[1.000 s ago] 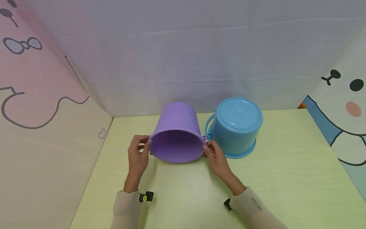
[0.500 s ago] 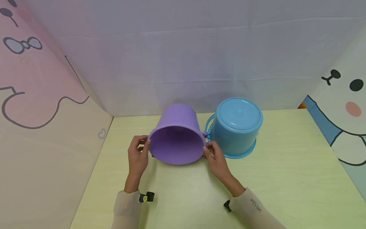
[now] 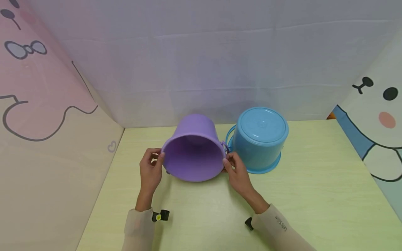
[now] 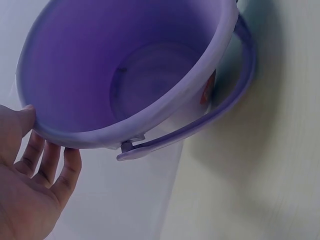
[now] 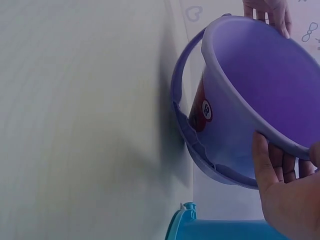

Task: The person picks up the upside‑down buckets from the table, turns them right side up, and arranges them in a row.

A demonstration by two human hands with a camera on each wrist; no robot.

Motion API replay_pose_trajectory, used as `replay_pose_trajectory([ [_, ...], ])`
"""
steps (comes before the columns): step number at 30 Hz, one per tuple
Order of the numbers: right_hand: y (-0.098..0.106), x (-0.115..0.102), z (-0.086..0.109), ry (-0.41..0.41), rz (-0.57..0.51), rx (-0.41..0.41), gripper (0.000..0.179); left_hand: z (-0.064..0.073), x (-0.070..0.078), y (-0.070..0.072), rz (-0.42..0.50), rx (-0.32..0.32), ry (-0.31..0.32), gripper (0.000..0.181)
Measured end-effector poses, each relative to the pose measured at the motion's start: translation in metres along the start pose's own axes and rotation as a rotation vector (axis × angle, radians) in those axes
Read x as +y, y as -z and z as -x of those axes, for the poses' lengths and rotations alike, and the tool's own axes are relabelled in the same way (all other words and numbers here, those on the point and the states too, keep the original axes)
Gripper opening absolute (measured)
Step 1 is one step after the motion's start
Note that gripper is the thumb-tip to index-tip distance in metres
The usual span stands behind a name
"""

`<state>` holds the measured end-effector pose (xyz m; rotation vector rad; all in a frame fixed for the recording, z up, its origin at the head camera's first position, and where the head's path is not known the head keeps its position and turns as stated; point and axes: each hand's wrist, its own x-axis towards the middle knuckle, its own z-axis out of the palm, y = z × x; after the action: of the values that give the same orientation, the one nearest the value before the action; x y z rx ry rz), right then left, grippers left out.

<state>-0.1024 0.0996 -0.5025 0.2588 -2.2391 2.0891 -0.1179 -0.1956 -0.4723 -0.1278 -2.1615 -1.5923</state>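
Note:
A purple bucket (image 3: 194, 160) is tilted so that its mouth faces me, its base toward the back wall. My left hand (image 3: 151, 170) pinches the rim on the left, thumb on the inside edge and fingers beneath, as the left wrist view also shows. On the right side of the rim, my right hand (image 3: 237, 174) grips it the same way. The bucket's purple handle (image 4: 200, 122) hangs below, on the table side. A red label (image 5: 201, 107) shows on the outer wall in the right wrist view.
A blue bucket (image 3: 262, 139) stands upside down just right of the purple one, close to my right hand. The pale yellow table (image 3: 314, 195) meets a white cloth wall (image 3: 188, 62) at the back. Printed side panels (image 3: 47, 104) bound the left and right.
The purple bucket has tipped a little more, its mouth turning further up toward me. Both hands keep their hold on the rim; the blue bucket has stayed put.

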Motion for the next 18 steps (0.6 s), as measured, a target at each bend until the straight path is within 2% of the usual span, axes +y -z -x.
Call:
replay_pose_trajectory([
  [7, 0.002, -0.006, -0.004, 0.030, 0.002, 0.014, 0.007, -0.003, 0.006, 0.001, 0.028, -0.011, 0.049, 0.013],
  [13, 0.003, -0.013, -0.008, 0.040, -0.021, 0.024, 0.008, -0.005, 0.011, 0.000, 0.030, 0.004, 0.103, 0.012],
  [18, 0.003, -0.018, -0.007, 0.031, -0.027, 0.042, 0.009, -0.006, 0.017, 0.000, 0.056, 0.004, 0.118, 0.013],
])
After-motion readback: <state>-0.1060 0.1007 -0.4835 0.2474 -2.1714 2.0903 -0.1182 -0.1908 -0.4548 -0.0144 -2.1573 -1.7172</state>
